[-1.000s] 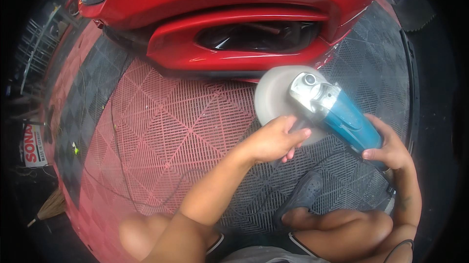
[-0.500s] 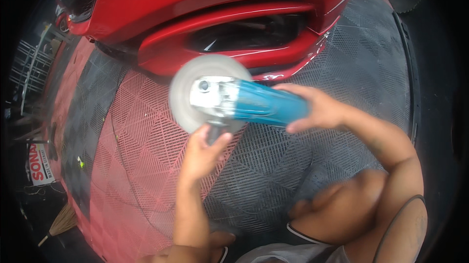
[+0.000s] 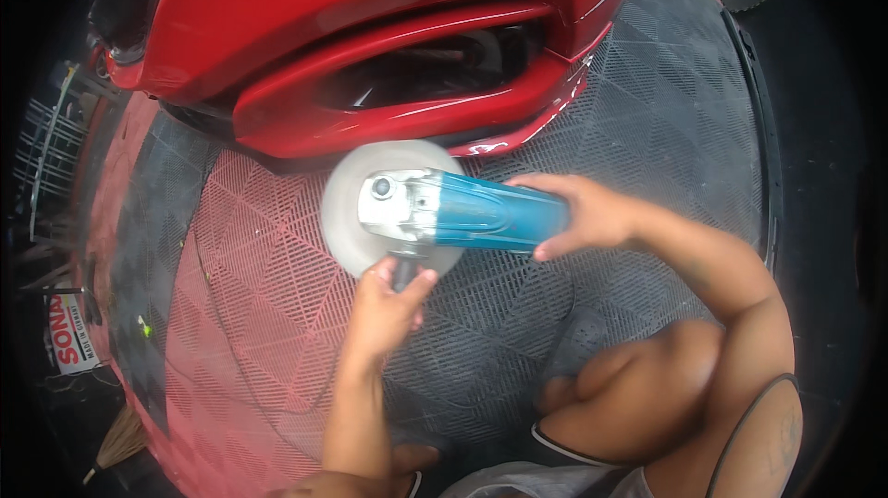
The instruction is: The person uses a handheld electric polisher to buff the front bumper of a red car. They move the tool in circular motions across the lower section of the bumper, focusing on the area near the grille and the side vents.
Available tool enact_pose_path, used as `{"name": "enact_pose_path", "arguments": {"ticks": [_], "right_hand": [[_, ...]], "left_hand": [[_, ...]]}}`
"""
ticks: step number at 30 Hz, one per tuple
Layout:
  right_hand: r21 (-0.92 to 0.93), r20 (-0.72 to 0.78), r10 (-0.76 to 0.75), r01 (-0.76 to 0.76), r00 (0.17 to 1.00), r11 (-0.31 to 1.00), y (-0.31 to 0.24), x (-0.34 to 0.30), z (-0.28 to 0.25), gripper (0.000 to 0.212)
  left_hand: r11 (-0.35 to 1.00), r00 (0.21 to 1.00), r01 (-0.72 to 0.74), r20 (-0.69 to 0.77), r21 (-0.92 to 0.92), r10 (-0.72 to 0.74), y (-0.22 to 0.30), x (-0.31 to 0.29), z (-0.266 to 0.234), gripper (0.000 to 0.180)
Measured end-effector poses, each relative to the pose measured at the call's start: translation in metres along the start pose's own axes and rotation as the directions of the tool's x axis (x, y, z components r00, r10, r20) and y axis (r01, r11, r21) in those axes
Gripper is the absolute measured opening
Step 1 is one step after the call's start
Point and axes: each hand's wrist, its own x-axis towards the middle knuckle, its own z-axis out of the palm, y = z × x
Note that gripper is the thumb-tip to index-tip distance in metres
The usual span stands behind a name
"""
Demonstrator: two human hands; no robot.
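Note:
Both my hands hold a blue and silver rotary polisher (image 3: pixel 495 213) across the middle of the view. My right hand (image 3: pixel 592 211) wraps round the rear of its blue body. With my left hand (image 3: pixel 388 306) I grip the dark side handle (image 3: pixel 407 269) below the silver head. Its round whitish pad (image 3: pixel 342 207) looks blurred, as if spinning. Just beyond the pad is the lower edge of a red car bumper (image 3: pixel 370 54), with a dark oval opening (image 3: pixel 435 68) in it. Whether pad and bumper touch, I cannot tell.
Red and dark grey grated floor tiles (image 3: pixel 264 313) lie beneath. A thin cord (image 3: pixel 245 373) runs over them at the left. Along the left side are a metal rack (image 3: pixel 46 160), a white and red sign (image 3: pixel 74 336) and a straw broom (image 3: pixel 120 438). My bent knee (image 3: pixel 647 368) is at lower right.
The polisher and both hands have come slightly down, away from the bumper, so more of the bumper's lower edge shows. The car sits a little further left in the view. Both grips stay the same.

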Motion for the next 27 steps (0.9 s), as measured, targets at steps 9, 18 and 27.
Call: {"name": "enact_pose_path", "arguments": {"ticks": [9,18,27], "right_hand": [[-0.218,-0.169,0.07,-0.107,0.983,0.97,0.054,-0.102,-0.054,0.113],[-0.01,-0.383,0.253,-0.277,0.889,0.961,0.121,-0.189,-0.097,0.122],[0.105,-0.411,0.307,-0.289,0.859,0.951,0.163,-0.204,-0.116,0.123]], "left_hand": [[0.952,0.952,-0.302,0.07,0.056,0.298,-0.063,0.045,0.138,0.025],[0.89,0.901,-0.413,0.23,0.195,0.368,-0.024,0.077,0.234,0.038],[0.836,0.856,-0.491,0.316,0.245,0.41,0.002,0.111,0.262,0.036]]}}
